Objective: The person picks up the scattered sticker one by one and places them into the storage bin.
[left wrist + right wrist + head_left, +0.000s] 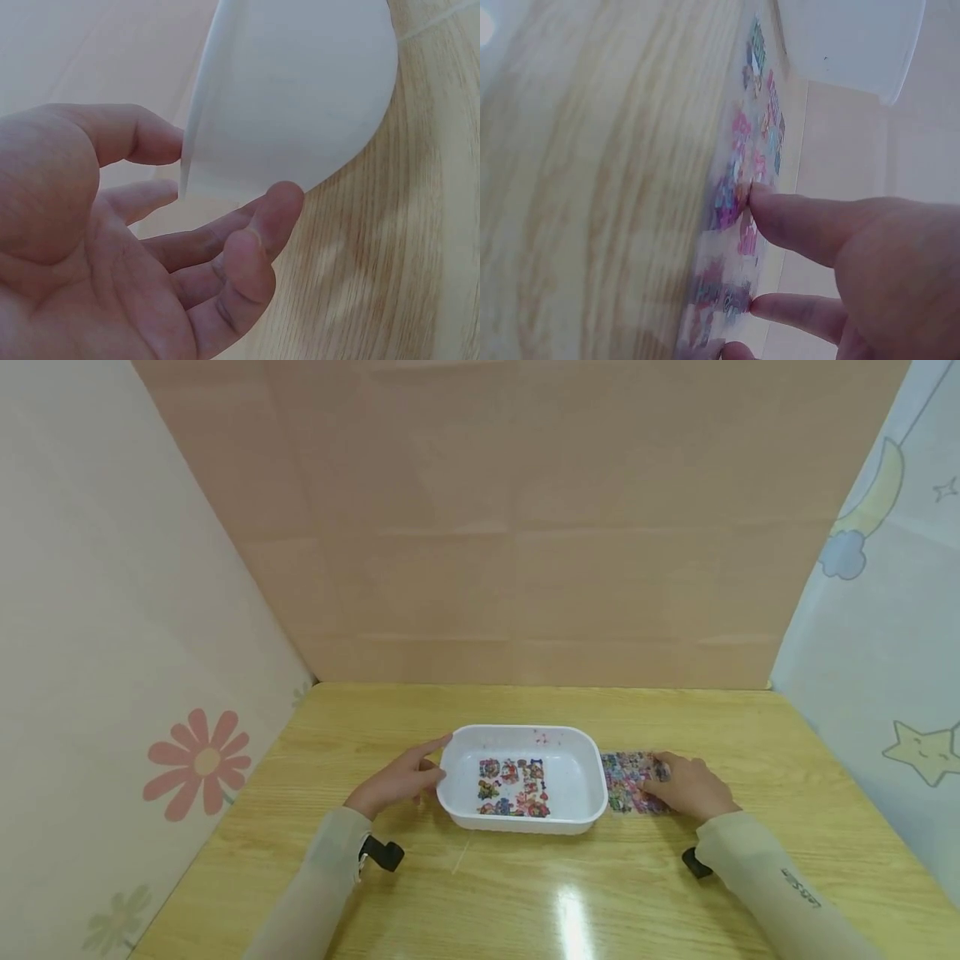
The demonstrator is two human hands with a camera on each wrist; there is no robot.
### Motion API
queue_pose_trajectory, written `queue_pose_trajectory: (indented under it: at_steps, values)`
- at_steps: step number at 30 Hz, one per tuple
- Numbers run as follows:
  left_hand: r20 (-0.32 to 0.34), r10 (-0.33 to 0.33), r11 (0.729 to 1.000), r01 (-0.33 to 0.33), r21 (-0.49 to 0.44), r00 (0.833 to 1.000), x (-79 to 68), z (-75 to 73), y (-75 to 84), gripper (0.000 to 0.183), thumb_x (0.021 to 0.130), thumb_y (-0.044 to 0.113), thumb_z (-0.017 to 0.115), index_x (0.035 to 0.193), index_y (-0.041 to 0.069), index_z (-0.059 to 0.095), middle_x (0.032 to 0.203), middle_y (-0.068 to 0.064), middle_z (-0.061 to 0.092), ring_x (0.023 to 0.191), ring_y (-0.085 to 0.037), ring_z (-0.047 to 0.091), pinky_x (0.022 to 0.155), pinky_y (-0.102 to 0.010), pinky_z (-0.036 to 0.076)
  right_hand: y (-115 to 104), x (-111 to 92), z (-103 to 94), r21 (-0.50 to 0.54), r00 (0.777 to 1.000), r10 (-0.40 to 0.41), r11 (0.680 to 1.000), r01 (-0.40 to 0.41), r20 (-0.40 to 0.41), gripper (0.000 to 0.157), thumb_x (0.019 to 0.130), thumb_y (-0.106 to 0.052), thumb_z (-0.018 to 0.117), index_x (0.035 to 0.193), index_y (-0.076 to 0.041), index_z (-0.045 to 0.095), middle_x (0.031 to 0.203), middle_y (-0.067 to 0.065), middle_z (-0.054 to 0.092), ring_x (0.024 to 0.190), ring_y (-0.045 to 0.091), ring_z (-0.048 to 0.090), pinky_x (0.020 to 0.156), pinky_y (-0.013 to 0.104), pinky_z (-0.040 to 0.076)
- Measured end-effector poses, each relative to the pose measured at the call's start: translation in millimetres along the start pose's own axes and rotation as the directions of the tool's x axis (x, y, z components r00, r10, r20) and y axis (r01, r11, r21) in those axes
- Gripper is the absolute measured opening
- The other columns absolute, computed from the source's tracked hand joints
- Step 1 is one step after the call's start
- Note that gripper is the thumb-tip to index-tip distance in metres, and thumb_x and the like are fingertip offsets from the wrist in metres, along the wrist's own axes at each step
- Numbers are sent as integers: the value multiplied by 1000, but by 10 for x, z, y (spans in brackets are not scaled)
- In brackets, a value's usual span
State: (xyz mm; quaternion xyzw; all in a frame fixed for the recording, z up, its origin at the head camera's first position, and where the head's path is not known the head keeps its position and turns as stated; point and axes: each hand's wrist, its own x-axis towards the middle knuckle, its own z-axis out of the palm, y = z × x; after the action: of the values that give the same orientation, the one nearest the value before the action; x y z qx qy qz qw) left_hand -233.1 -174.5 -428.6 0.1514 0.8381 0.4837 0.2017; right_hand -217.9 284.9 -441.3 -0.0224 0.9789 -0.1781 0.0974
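A white plastic tray (pixel 573 781) with a rounded rim stands on the table. Inside it lies a sheet of colourful cartoon stickers (pixel 504 808). My left hand (pixel 401 781) is at the tray's left end, two fingertips touching the rim; in the left wrist view the other fingers bend loosely beside the outer wall (pixel 292 90). Flat on the table against the tray's right side is a second, densely printed sticker sheet (pixel 624 781). Resting on its right part is my right hand (pixel 693 785), thumb and fingertips spread apart on the surface (pixel 739 161).
The wooden table (pixel 480 893) carries the tray and sheet, with bare wood in front. A brown paper-like backdrop (pixel 517 527) rises behind. Patterned side walls stand left (pixel 90 635) and right (pixel 900 652). Small red marks (pixel 542 737) show on the tray's back wall.
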Motion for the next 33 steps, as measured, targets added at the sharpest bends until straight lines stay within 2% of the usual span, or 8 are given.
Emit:
queue_pose_trajectory:
  at_steps: [6,10,15,18,22,27,31,33]
  values:
    - [-10,-14,1000,14,9,1000,18,-6,23,66,102,18,53,161,22,24,116,-20,68,87,-32,67,60,-37,49,0,19,-24,-1,1000,7,1000,-7,-5,74,94,-43,63,147,5,43,112,35,63,99,55,58,59,51,50]
    - [-13,-16,1000,16,26,1000,46,-20,28,66,102,18,53,161,22,24,114,-19,68,86,-31,67,61,-38,49,-10,40,-46,-23,1000,20,1000,-20,-3,69,95,-42,62,147,0,46,125,39,56,104,53,56,54,43,45]
    - [-3,-21,999,22,30,1000,49,-17,18,66,102,17,53,161,22,24,111,-17,69,85,-31,66,61,-38,50,-9,35,-19,-9,999,31,999,-31,11,68,94,-40,63,147,-1,47,112,33,64,77,32,56,51,38,40]
    - [-9,-31,999,32,26,999,30,0,3,66,102,16,53,161,23,24,110,-16,69,83,-30,65,60,-38,50,-5,31,10,-1,1000,25,1000,-25,6,68,93,-41,63,146,-1,48,112,31,66,81,37,62,54,41,45]
    - [-9,-25,1000,25,15,1000,7,18,4,66,102,16,52,161,22,24,111,-17,68,82,-30,64,59,-38,49,-19,18,16,0,1000,28,1000,-28,-7,67,93,-40,63,145,0,49,132,37,54,105,52,61,61,48,50]
    - [-8,-10,1000,10,12,1000,-2,17,27,65,102,17,52,161,21,24,116,-20,67,85,-30,66,59,-38,48,-20,11,23,47,999,42,998,-42,-17,68,94,-39,63,145,3,46,132,36,55,98,48,63,65,52,51]
    - [-14,-13,1000,13,16,1000,-3,22,28,65,102,17,52,161,21,24,117,-21,66,85,-31,66,59,-38,48,8,13,26,72,998,62,996,-60,-18,86,93,-45,64,147,14,33,137,41,47,116,60,51,83,68,47]
    - [-16,-19,1000,20,21,1000,5,27,25,65,102,17,52,161,22,24,117,-20,67,84,-30,66,59,-37,48,31,19,16,83,997,80,993,-79,-11,93,92,-47,65,145,19,28,136,43,45,116,61,50,85,68,46]
